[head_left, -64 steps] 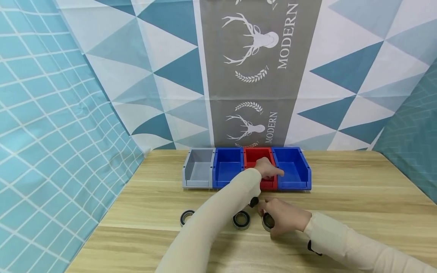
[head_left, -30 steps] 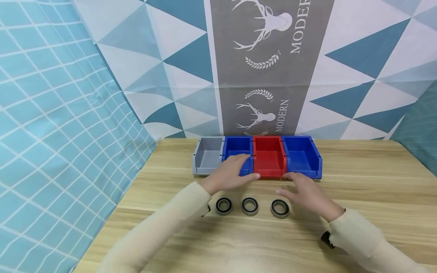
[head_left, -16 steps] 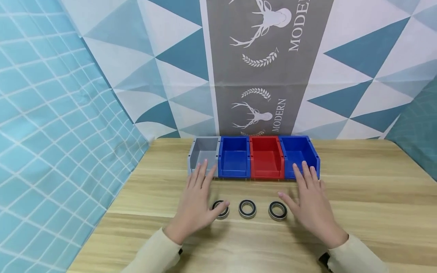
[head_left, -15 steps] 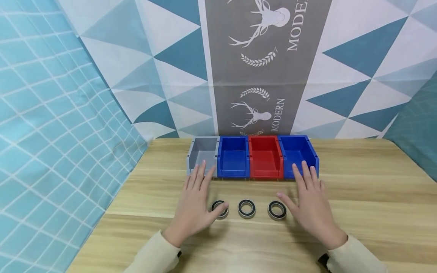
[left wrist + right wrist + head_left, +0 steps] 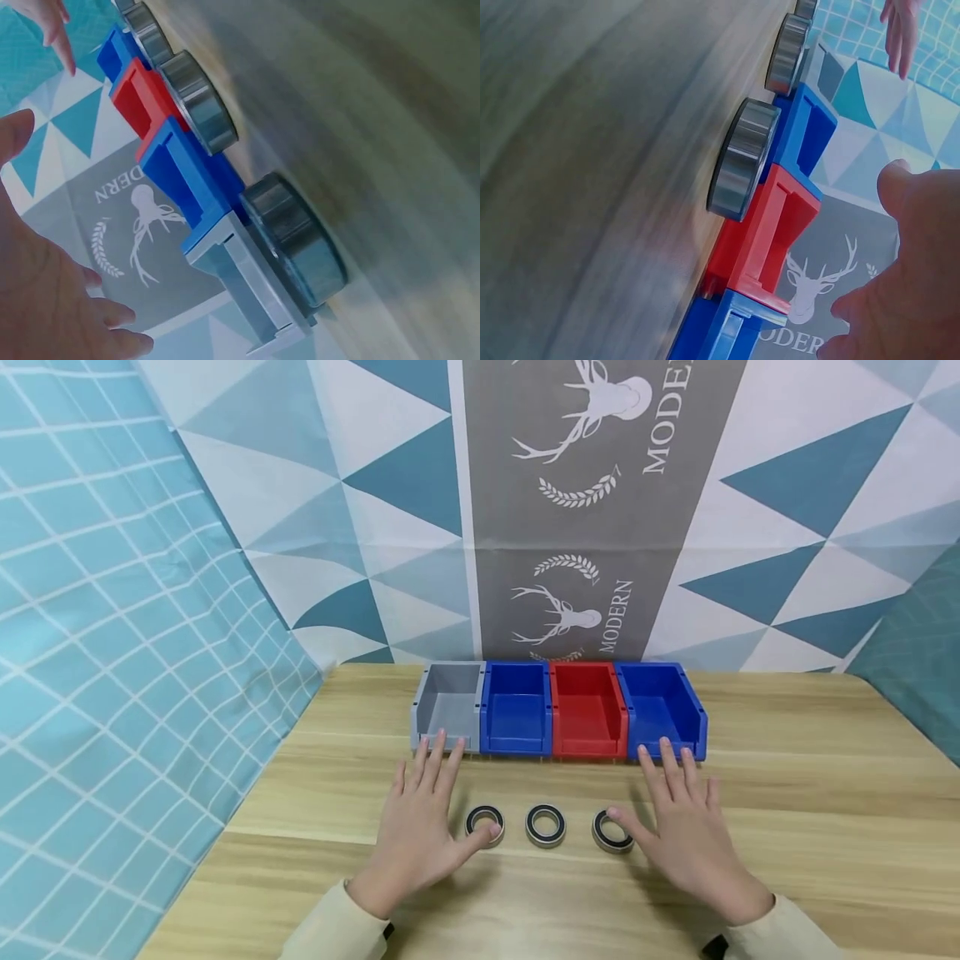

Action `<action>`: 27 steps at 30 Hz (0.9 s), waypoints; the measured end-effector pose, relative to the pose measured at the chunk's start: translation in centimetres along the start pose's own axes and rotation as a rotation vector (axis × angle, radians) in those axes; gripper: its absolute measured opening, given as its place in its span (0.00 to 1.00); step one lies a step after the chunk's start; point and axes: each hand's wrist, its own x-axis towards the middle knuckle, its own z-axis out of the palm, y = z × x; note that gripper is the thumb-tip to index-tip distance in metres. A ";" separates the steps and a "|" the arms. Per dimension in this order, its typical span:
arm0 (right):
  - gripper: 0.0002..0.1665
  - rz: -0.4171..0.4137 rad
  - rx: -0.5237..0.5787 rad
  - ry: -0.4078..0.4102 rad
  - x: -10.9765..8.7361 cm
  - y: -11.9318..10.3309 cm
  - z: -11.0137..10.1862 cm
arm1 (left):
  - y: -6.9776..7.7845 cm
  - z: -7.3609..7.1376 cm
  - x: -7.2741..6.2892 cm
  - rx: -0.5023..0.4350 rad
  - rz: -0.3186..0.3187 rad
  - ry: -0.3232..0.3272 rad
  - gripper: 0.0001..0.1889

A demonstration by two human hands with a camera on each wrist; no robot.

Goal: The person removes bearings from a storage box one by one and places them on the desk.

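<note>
Three ball bearings with black seals and steel rims lie flat in a row on the table: a left bearing (image 5: 472, 837), a middle bearing (image 5: 545, 826) and a right bearing (image 5: 602, 838). My left hand (image 5: 417, 831) is spread palm down beside the left one, its thumb overlapping that bearing in the head view. On the other side my right hand (image 5: 687, 837) is spread the same way, thumb overlapping the right bearing's edge. Both hands hold nothing. The left wrist view shows the left palm (image 5: 45, 300) raised over the tabletop.
Behind the bearings stands a joined row of bins: a grey bin (image 5: 450, 702), a blue bin (image 5: 516, 710), a red bin (image 5: 588, 710) and another blue bin (image 5: 660, 710). They stand near the wooden table's (image 5: 795, 735) back edge, before a patterned wall cloth (image 5: 562, 527).
My left hand has withdrawn from the bins and my right hand has let go of a bearing. Both have spread flat either side of the row, lately shifting slightly toward me.
</note>
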 end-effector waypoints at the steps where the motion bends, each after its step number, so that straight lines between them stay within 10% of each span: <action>1: 0.54 0.001 -0.001 -0.001 0.1 0.0 0.0 | 0.0 -0.1 0.1 -0.003 0.000 -0.001 0.54; 27: 0.51 0.021 0.042 -0.048 0.6 0.2 -0.9 | 0.4 -0.3 1.4 -0.008 0.016 -0.026 0.54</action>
